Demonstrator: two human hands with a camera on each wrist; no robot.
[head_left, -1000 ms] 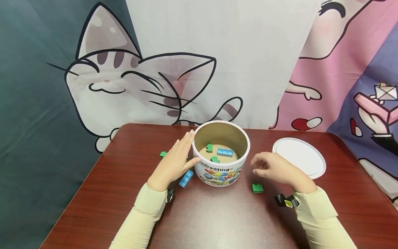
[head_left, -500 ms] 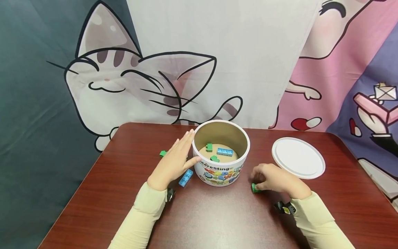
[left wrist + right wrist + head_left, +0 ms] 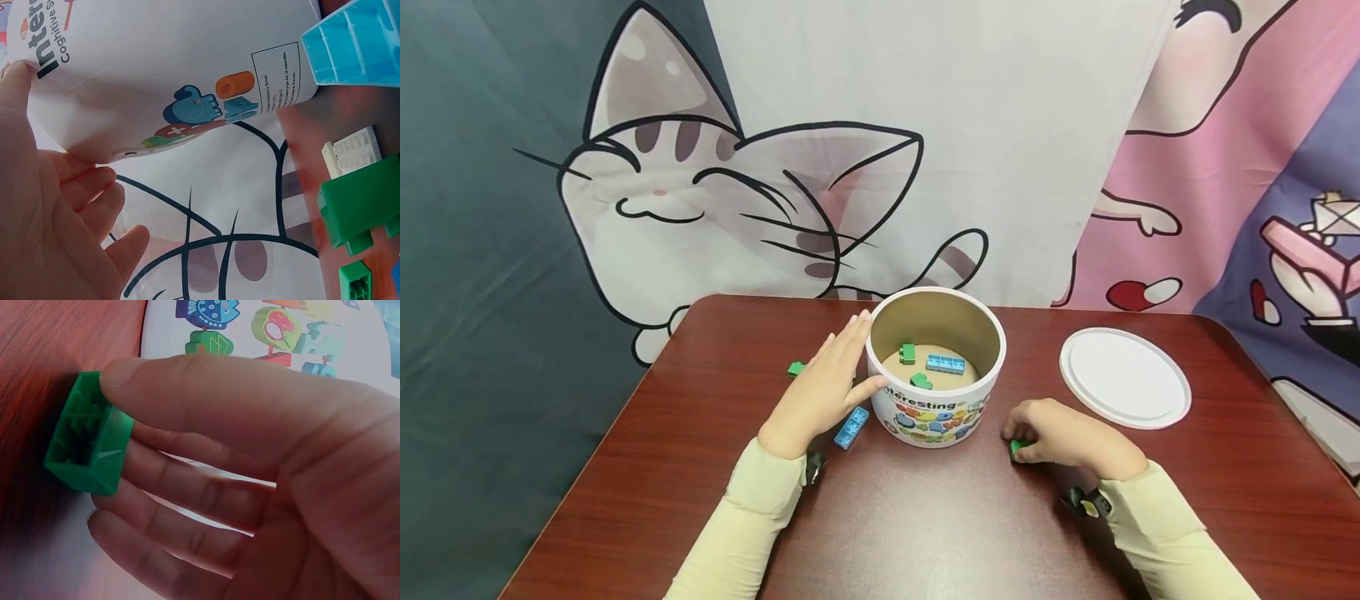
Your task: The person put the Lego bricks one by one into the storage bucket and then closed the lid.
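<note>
A round white bucket with coloured prints stands upright in the middle of the table. My left hand rests along its left side with fingers extended; in the left wrist view the thumb lies against the printed wall. To the bucket's right, my right hand pinches a green toy brick low over the table. In the right wrist view this brick is turned with its hollow underside showing, the thumb on one edge and fingers behind. Inside the bucket lie a blue brick and two green bricks.
A blue brick lies left of the bucket, below the left hand. Beyond that hand is a green brick. The left wrist view also shows a white brick beside a larger green one. A white lid lies at the right.
My right hand has come down toward the table and taken hold of the green brick, which now stands tilted in its fingers. The left hand stays at the bucket.
</note>
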